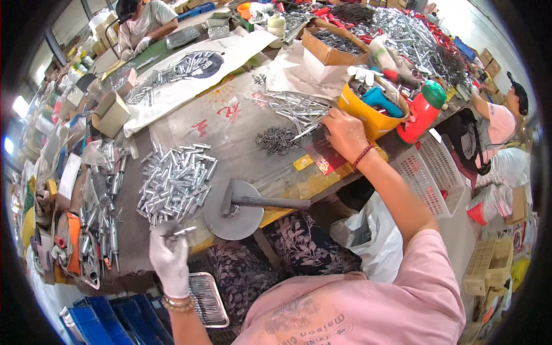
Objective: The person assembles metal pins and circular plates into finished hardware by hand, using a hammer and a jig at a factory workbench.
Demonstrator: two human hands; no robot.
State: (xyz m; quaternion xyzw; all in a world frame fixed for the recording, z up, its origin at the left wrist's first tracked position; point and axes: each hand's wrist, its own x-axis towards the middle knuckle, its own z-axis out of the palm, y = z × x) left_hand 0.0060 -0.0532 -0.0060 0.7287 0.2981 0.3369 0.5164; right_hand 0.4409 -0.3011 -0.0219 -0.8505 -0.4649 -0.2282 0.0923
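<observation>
L hand (pixel 168 250), gloved, pinches sm. metal tube (pixel 187 231) nr tube pile (pixel 175 181). R hand (pixel 346 137), bare, fingers bent at R end of rod pile (pixel 292 109); can't tell if pinching.

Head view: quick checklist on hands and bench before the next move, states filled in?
1. Left hand has a piece: ok, a short silver piece sticks out of its grip.
2. Right hand at the thin rods: ok.
3. Right hand gripping a rod: cannot tell.
4. Round plate clear: not ok, hammer lies across it.
5. Both hands gloved: not ok, only the left.
</observation>
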